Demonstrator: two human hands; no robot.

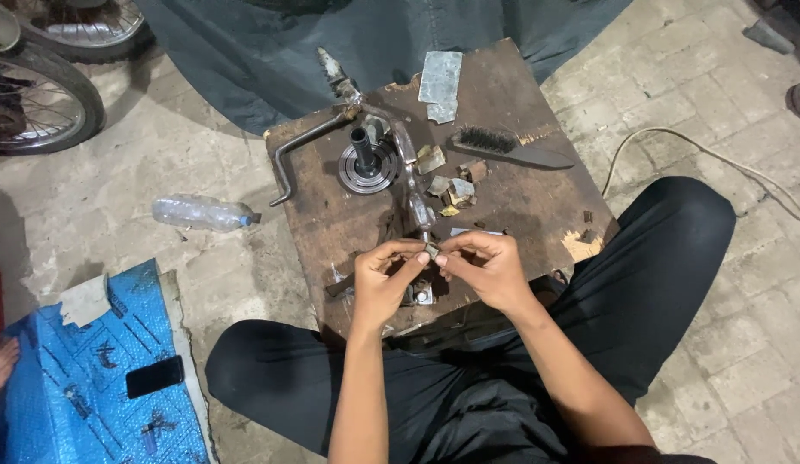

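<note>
Both hands meeting low over a worn wooden board [520, 206], at about six o'clock on it. Left hand [381, 283] with thumb and forefinger pinched shut on one end of a small metal part [432, 250]; right hand [488, 268] pinched on the other end, fingertips nearly touching across it. Part too small to tell its shape beyond a short greyish piece, held just above the board's near edge. Directly beneath the hands, a small bright metal block [422, 296] on the board. At twelve o'clock from the hands, a round metal hub [366, 163] with an upright dark tube, and a bent metal crank rod [305, 155] running off toward ten o'clock. At one o'clock, a wire brush [507, 146] lying flat, with scraps of sandpaper [440, 82] beyond it. Well off at nine o'clock, a clear plastic bottle [202, 212] on the paved floor; at seven o'clock, a dark phone [154, 376] on a blue sheet [82, 395].
</note>
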